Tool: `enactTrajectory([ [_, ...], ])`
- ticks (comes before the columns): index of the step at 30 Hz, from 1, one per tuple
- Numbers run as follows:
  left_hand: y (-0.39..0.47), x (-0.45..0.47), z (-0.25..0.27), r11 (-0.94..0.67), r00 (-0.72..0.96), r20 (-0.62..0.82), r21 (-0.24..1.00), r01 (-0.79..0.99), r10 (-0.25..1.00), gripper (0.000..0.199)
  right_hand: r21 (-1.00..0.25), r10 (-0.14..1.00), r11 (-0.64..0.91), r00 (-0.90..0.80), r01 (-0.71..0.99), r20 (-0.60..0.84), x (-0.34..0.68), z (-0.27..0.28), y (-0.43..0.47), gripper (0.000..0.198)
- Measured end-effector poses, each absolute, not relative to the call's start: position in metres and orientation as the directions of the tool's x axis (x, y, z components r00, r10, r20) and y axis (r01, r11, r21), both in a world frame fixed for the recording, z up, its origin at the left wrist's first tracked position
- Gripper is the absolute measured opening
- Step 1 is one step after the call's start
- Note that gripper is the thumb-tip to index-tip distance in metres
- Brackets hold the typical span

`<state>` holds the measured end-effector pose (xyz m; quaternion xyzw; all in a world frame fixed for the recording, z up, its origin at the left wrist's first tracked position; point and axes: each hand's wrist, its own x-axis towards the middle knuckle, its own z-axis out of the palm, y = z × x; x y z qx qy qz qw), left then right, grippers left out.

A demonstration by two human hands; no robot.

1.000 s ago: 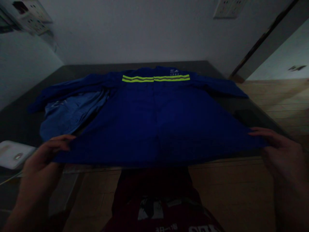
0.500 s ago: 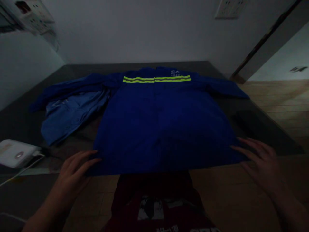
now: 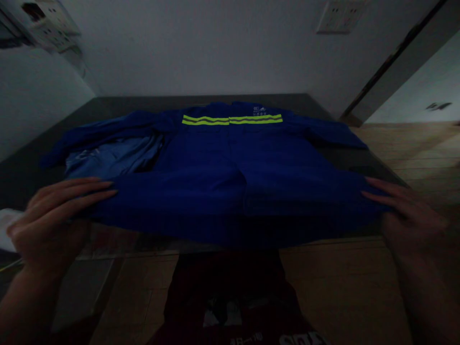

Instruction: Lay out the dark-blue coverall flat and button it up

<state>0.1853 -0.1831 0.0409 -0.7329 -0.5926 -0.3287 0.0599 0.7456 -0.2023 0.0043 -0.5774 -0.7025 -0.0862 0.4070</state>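
Note:
A dark blue work jacket with a yellow-green reflective band across the chest lies front side up, its collar toward the wall and its sleeves spread to both sides. My left hand grips the left end of its hem, fingers on top and thumb hidden beneath. At the hem's right end, my right hand is closed on the cloth in the same way. Between my hands the lower edge is raised off the table and sags in the middle. Lighter blue folded cloth lies under the jacket's left-hand sleeve.
The dark table meets a pale wall behind. A white box-like device with a cable sits at the left, partly behind my left hand. Wall sockets are above. A dark flat item lies near my right hand.
Both hands have moved up and farther apart, carrying the jacket's hem with them. The hem now lifts and sags; before, it lay nearly flat along the table's front edge.

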Motion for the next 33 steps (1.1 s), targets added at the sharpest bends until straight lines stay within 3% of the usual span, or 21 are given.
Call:
enactTrajectory([
  [3,-0.218,0.175,0.007,-0.413,0.252,0.398,0.399,0.819,0.882,0.028,-0.329,0.809,0.389,-0.148,0.861,0.568,0.759,-0.022,-0.225,0.037],
  [6,-0.242,0.161,-0.032,-0.352,0.226,0.289,0.529,0.772,0.930,0.035,-0.342,0.846,0.414,-0.218,0.843,0.487,0.773,-0.050,-0.243,0.035],
  [8,-0.246,0.150,-0.045,-0.331,0.225,0.256,0.523,0.785,0.940,0.037,-0.340,0.861,0.416,-0.245,0.844,0.446,0.780,-0.061,-0.249,0.036],
  [10,-0.244,0.141,-0.047,-0.392,0.327,0.221,0.420,0.818,0.919,0.038,-0.313,0.873,0.418,-0.281,0.853,0.399,0.786,-0.062,-0.252,0.035],
  [15,-0.233,0.159,-0.025,-0.597,0.579,0.220,0.018,0.802,0.785,0.035,-0.138,0.850,0.487,-0.433,0.862,0.299,0.773,-0.041,-0.251,0.039],
  [17,-0.232,0.192,-0.019,-0.648,0.633,0.253,-0.032,0.761,0.732,0.032,-0.114,0.808,0.547,-0.487,0.829,0.331,0.743,-0.032,-0.249,0.042],
  [22,-0.230,0.297,-0.024,-0.801,0.719,0.367,0.155,0.578,0.590,0.022,-0.202,0.679,0.706,-0.567,0.679,0.465,0.633,-0.032,-0.244,0.026],
  [26,-0.227,0.337,-0.039,-0.815,0.737,0.348,0.227,0.533,0.579,0.020,-0.236,0.685,0.710,-0.572,0.664,0.451,0.583,-0.047,-0.238,0.020],
  [33,-0.227,0.342,-0.037,-0.807,0.620,0.520,0.318,0.498,0.587,0.013,-0.321,0.667,0.720,-0.487,0.615,0.564,0.582,-0.050,-0.236,0.013],
])
